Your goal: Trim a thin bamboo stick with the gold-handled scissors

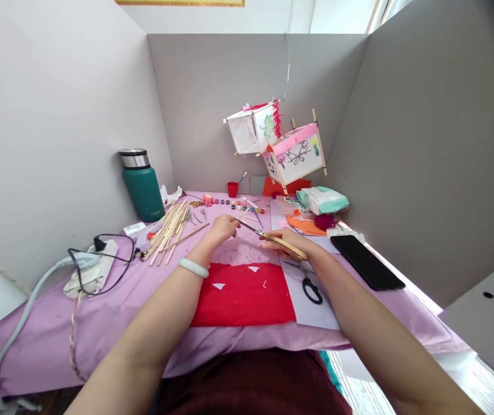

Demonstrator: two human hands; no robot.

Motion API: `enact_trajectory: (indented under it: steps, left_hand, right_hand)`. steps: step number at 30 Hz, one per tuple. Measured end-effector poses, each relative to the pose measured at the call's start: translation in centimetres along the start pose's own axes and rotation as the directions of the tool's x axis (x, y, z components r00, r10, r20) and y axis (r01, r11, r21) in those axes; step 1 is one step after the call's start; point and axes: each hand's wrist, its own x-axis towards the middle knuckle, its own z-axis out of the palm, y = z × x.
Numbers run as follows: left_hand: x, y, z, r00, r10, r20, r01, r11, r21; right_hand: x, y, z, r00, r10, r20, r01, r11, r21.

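Observation:
My right hand (287, 242) grips a pair of scissors (283, 244) with gold-coloured handles, blades pointing left. The blade tips reach my left hand (225, 227), whose fingers are pinched together. Whatever those fingers hold is too small or hidden to name. Below both hands lies a red sheet (242, 300) with a few small white paper scraps (219, 286) on it. Tiny coloured bits are scattered on the purple cloth (151, 323) just beyond the sheet. A second pair of scissors, with black handles (312, 291), rests on white paper (305, 311) beneath my right forearm.
Wooden sticks (173, 227), a green bottle (143, 193) and a power strip (95, 271) with cables are at left. Paint pots (233, 206) and a red cup (232, 189) stand at the back. Two paper lanterns (298, 153) hang above. A black phone (365, 262) lies right.

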Motion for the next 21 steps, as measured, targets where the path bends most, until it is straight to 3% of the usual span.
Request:
enact_trajectory:
  steps: [4, 7, 10, 16, 21]
  left_hand:
    - [-0.09, -0.23, -0.15, 0.994, -0.053, 0.092, 0.071, 0.978, -0.197]
    - [-0.1, -0.2, -0.17, 0.99, -0.064, 0.126, 0.092, 0.968, -0.233]
    - [-0.08, 0.02, -0.05, 0.997, -0.051, 0.052, 0.057, 0.992, -0.11]
    - [-0.02, 0.15, 0.37, 0.986, 0.135, -0.093, -0.109, 0.963, 0.247]
    - [0.05, 0.05, 0.22, 0.985, 0.15, -0.088, -0.127, 0.965, 0.229]
  right_hand:
    - [-0.12, -0.09, -0.04, 1.0, -0.019, 0.024, 0.019, 0.999, 0.026]
    - [0.03, 0.1, -0.06, 0.999, -0.026, 0.027, 0.025, 0.999, 0.039]
    - [0.2, 0.28, -0.04, 1.0, -0.006, 0.007, 0.006, 1.0, 0.03]
    - [0.09, -0.01, 0.09, 1.0, 0.008, -0.002, -0.008, 1.0, 0.022]
    - [-0.06, -0.18, 0.19, 1.0, 0.011, -0.018, -0.011, 1.0, 0.014]
